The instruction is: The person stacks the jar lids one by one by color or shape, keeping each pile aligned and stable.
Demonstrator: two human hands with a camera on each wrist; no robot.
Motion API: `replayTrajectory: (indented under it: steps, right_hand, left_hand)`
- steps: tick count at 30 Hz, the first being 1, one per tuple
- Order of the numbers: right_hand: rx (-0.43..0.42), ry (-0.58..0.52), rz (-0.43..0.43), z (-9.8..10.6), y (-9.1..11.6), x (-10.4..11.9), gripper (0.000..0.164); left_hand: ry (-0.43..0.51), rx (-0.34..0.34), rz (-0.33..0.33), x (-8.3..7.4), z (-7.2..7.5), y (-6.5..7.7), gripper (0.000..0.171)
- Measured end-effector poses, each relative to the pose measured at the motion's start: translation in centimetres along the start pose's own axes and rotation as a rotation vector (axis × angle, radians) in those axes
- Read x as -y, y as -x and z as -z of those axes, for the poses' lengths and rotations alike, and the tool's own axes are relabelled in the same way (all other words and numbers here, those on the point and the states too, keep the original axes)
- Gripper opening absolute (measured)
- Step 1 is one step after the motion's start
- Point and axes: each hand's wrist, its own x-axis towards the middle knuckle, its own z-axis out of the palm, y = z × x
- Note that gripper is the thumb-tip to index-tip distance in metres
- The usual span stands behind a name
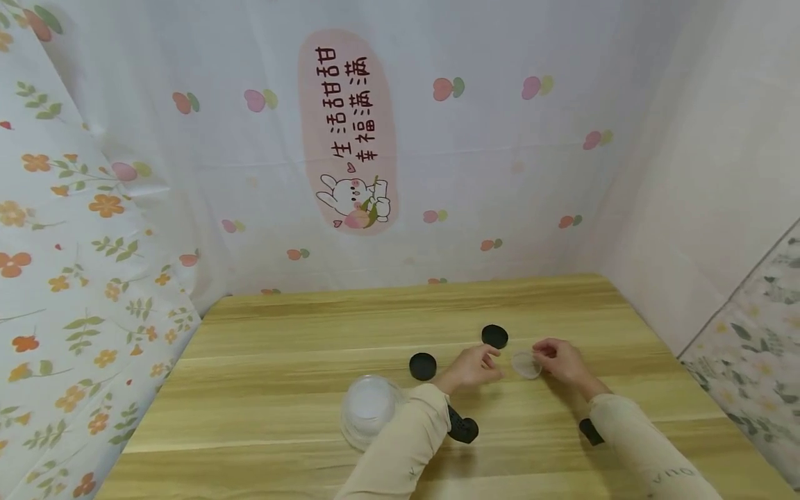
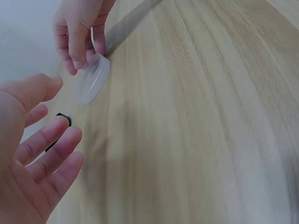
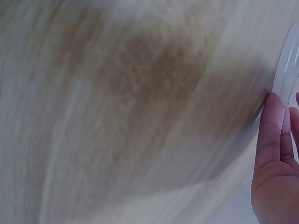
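Note:
My right hand (image 1: pixel 562 360) pinches the rim of a clear plastic lid (image 1: pixel 527 365) at the right of the table. In the left wrist view, that lid (image 2: pixel 93 79) is tilted under the right hand's fingertips, and the right wrist view shows only its edge (image 3: pixel 284 70). Left of it, my left hand (image 1: pixel 473 367) holds nothing, its fingers apart and loosely bent. One round black lid (image 1: pixel 495 337) lies just beyond the left hand. Another black lid (image 1: pixel 423 366) lies to that hand's left.
Clear round plastic containers or lids (image 1: pixel 369 406), apparently stacked, stand beside the left forearm; their number is unclear. A wooden table (image 1: pixel 281 347) lies underneath. Patterned cloth (image 1: pixel 437 173) hangs behind it and at both sides. Black devices (image 1: pixel 462 427) sit at the wrists.

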Motion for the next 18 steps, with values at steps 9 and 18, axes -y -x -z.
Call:
replayTrajectory:
  steps: [9,18]
  right_hand:
    - [0.003,0.015,-0.014,-0.4,-0.1,0.0,0.021]
    - [0.011,0.037,-0.01,-0.5,-0.1,-0.3,0.02]
  left_hand:
    - [0.053,-0.048,0.057,0.2,-2.1,-0.6,0.044]
    - [0.036,-0.193,0.079,0.1,-4.8,-1.2,0.044]
